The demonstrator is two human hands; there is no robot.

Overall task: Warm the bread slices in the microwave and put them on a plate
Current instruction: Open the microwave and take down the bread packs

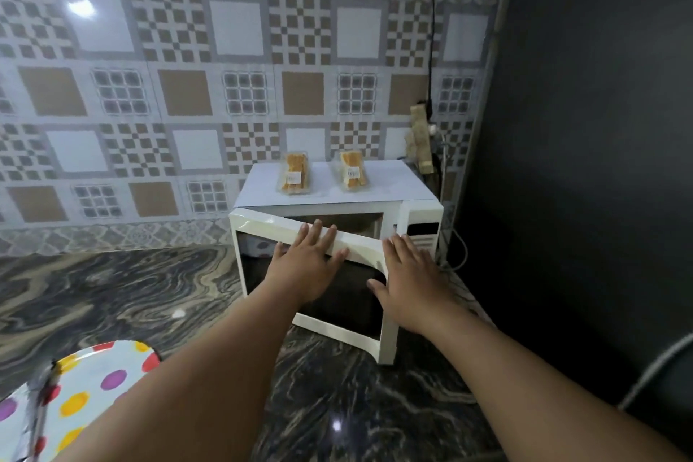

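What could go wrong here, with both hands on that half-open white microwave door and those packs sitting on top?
1. The left hand and right hand lie flat on the white microwave door, near its free edge; fingers might get pinched as it shuts.
2. Two clear plastic packs of bread slices rest on the white microwave; a hard push could jolt them.
3. The polka-dot plate sits near the left forearm and might get knocked.

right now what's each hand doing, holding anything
Left hand: open, fingers flat on the top edge of the microwave door, holding nothing.
Right hand: open, at the door's free edge, gripping nothing.
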